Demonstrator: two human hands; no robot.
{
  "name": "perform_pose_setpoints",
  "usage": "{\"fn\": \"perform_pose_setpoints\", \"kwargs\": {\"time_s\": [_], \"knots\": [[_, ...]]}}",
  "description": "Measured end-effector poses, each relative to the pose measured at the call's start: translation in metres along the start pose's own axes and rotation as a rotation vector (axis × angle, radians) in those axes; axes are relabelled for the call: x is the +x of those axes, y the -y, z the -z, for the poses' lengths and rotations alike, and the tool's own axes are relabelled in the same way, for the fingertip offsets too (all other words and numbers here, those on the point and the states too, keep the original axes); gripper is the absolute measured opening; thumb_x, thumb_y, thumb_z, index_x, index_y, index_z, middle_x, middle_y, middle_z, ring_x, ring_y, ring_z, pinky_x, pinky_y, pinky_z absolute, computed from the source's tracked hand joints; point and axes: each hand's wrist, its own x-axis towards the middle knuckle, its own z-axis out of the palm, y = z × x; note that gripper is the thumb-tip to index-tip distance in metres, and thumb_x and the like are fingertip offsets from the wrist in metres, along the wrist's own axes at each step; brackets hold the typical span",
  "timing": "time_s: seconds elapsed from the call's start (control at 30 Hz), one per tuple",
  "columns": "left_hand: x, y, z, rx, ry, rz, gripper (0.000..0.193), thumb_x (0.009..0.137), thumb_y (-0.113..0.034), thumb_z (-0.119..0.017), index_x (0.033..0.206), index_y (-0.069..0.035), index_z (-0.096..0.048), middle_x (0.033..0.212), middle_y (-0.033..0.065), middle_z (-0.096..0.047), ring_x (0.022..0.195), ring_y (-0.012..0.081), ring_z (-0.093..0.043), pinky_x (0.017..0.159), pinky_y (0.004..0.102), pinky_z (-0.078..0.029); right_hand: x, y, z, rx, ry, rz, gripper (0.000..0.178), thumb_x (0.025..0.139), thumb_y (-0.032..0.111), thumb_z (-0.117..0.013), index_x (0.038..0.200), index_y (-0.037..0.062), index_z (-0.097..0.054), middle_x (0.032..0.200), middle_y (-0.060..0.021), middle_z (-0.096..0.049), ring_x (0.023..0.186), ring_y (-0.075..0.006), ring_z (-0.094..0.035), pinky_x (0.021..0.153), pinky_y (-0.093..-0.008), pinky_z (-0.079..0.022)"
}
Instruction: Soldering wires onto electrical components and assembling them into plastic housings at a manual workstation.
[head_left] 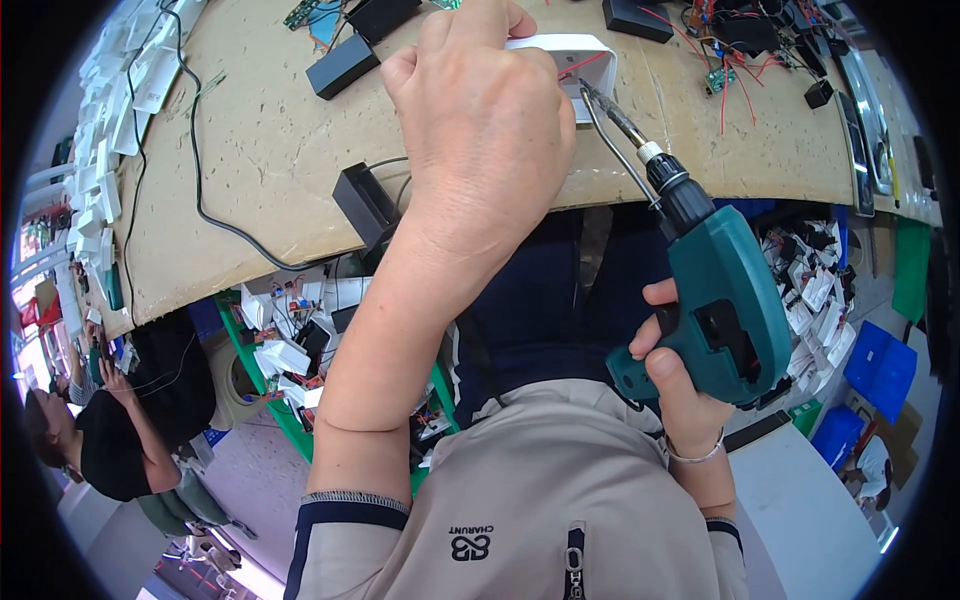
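My right hand (pixel 668 370) grips a green soldering gun (pixel 730 300) by its handle, fingers around the trigger area. Its metal tip and thin curved solder feed tube point up and left into an open white plastic casing (pixel 598 110) on the table edge. A thin red wire (pixel 583 66) crosses inside the casing, close to the soldering tip. My left hand (pixel 490 120) is closed over the casing's left side, back of the hand upward; its fingertips are mostly hidden behind the knuckles.
Black boxes (pixel 342 66) lie beyond my left hand, another (pixel 368 205) near the table's front edge. Wires and circuit boards (pixel 740 50) are piled far right. A black cable (pixel 195 150) runs across the left. Below are bins of white parts (pixel 285 355). Another person (pixel 120 440) is at left.
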Motion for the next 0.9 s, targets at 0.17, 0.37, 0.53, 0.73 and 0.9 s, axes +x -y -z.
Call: {"fn": "perform_pose_setpoints", "kwargs": {"time_s": [0.17,0.37,0.53,0.73,0.9], "knots": [[0.0,-0.001,0.002,0.006,0.002,-0.002,0.004,0.061,-0.003,-0.059,0.063,-0.001,-0.057,0.087,0.0087,-0.051,0.086,0.0264,-0.046,0.072,0.0372,-0.032,0.003,0.003,0.002,-0.071,0.049,-0.082,0.048,0.073,0.01,-0.061,0.114,-0.0057,-0.041,0.098,-0.0172,-0.053,0.066,-0.0135,-0.054,0.056,-0.0234,-0.046],[0.0,-0.001,0.003,-0.008,0.006,0.0,0.005,0.061,-0.003,-0.059,0.065,-0.001,-0.056,0.087,0.0088,-0.051,0.084,0.0264,-0.046,0.072,0.0371,-0.032,0.004,0.001,-0.001,-0.043,-0.011,-0.004,0.048,0.073,0.011,-0.063,0.113,-0.0053,-0.042,0.095,-0.0161,-0.053,0.066,-0.0135,-0.054,0.057,-0.023,-0.046],[0.001,0.01,-0.011,0.0,0.003,-0.021,0.005,0.062,-0.003,-0.059,0.065,-0.001,-0.056,0.087,0.009,-0.051,0.084,0.0263,-0.046,0.072,0.037,-0.032,0.006,0.001,-0.002,-0.077,-0.003,0.007,0.046,0.073,0.01,-0.063,0.111,-0.0051,-0.043,0.093,-0.0151,-0.053,0.067,-0.0134,-0.053,0.057,-0.0227,-0.045],[0.0,0.001,-0.001,-0.024,0.011,0.001,0.005,0.062,-0.003,-0.059,0.065,0.0,-0.056,0.087,0.0089,-0.051,0.084,0.0263,-0.046,0.072,0.0372,-0.032,0.008,0.004,-0.002,-0.053,-0.057,0.027,0.032,0.071,0.0,-0.066,0.1,-0.0004,-0.054,0.087,-0.0063,-0.058,0.071,-0.01,-0.055,0.062,-0.022,-0.047],[-0.008,0.015,-0.017,0.017,-0.075,-0.056,0.005,0.059,-0.006,-0.061,0.059,-0.001,-0.061,0.087,0.0065,-0.052,0.084,0.0222,-0.046,0.073,0.0365,-0.03,0.005,0.005,-0.002,-0.069,-0.048,0.051,0.03,0.07,-0.001,-0.066,0.098,-0.0016,-0.054,0.085,-0.0071,-0.058,0.07,-0.0106,-0.056,0.061,-0.0223,-0.048]]}}
